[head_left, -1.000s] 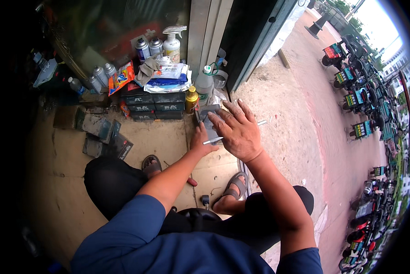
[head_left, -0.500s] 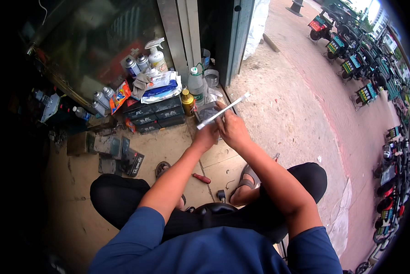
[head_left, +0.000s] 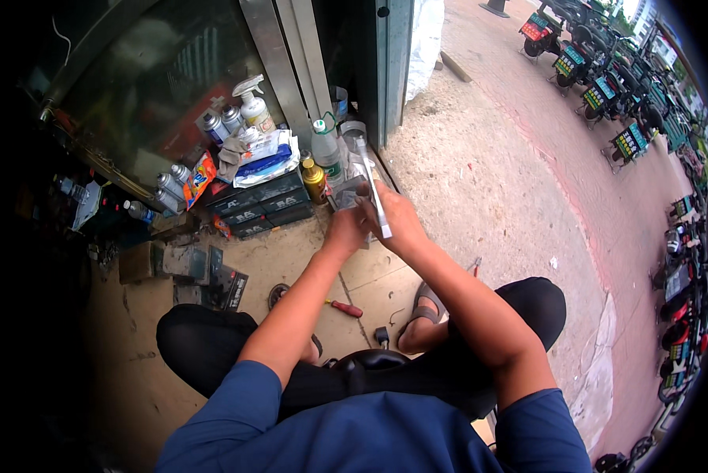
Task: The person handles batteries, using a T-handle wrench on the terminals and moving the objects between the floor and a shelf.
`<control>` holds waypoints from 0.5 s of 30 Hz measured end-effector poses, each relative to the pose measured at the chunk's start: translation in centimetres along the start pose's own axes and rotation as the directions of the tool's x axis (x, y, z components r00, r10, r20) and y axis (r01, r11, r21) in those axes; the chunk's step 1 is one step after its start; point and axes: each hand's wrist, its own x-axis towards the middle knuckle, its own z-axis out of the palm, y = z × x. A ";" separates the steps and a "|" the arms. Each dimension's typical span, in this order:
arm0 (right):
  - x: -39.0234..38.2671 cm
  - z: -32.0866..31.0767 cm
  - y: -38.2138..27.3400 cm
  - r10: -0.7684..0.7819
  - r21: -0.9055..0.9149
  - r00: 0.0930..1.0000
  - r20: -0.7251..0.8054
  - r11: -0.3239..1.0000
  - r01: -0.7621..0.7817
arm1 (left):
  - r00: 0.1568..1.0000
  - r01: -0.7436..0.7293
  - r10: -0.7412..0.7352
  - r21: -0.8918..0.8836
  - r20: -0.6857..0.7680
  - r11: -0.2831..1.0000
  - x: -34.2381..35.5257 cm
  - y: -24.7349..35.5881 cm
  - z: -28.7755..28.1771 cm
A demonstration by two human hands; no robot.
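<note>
My right hand (head_left: 398,218) is closed around a long, flat, silver metal bar (head_left: 368,167). The bar slants steeply, its near end beside the knuckles and its far end toward a clear tub. Pressed close on the left is my left hand (head_left: 346,228), its fingers curled and partly hidden; what they hold, if anything, I cannot make out. Just beyond both hands is a greyish box-like thing (head_left: 346,194), mostly covered by them. On the floor below lies a red-handled screwdriver (head_left: 344,308), between my sandalled feet.
Black boxes (head_left: 259,206) stand ahead to the left, topped with packs, cans and a spray bottle (head_left: 253,105). A gold bottle (head_left: 314,181) and a clear plastic bottle (head_left: 327,151) stand beside them. Dark blocks (head_left: 187,260) sit at left. Red-handled pliers (head_left: 476,266) lie right; parked scooters (head_left: 598,88) line the pavement.
The silver bar has swung from a slant across both hands to a steep, nearly lengthwise position. My hands stay together, and the view has shifted slightly.
</note>
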 end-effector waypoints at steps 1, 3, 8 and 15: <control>0.1 -0.1 -0.1 0.024 -0.034 0.999 0.022 0.999 -0.024 | 0.996 -0.088 0.086 -0.096 -0.026 0.991 0.0 0.1 0.0; 0.3 -0.3 -0.2 0.024 -0.073 0.998 0.055 0.997 -0.020 | 0.968 -0.249 0.233 -0.223 -0.099 0.942 0.1 0.2 -0.2; 0.3 -0.4 -0.4 -0.093 -0.027 0.995 0.039 0.995 0.094 | 0.997 0.067 -0.067 -0.004 0.035 0.998 0.1 0.3 -0.6; 0.5 0.0 0.2 -0.128 -0.080 0.990 0.054 0.988 0.132 | 0.999 -0.038 0.043 -0.122 0.033 0.992 0.4 0.0 -0.5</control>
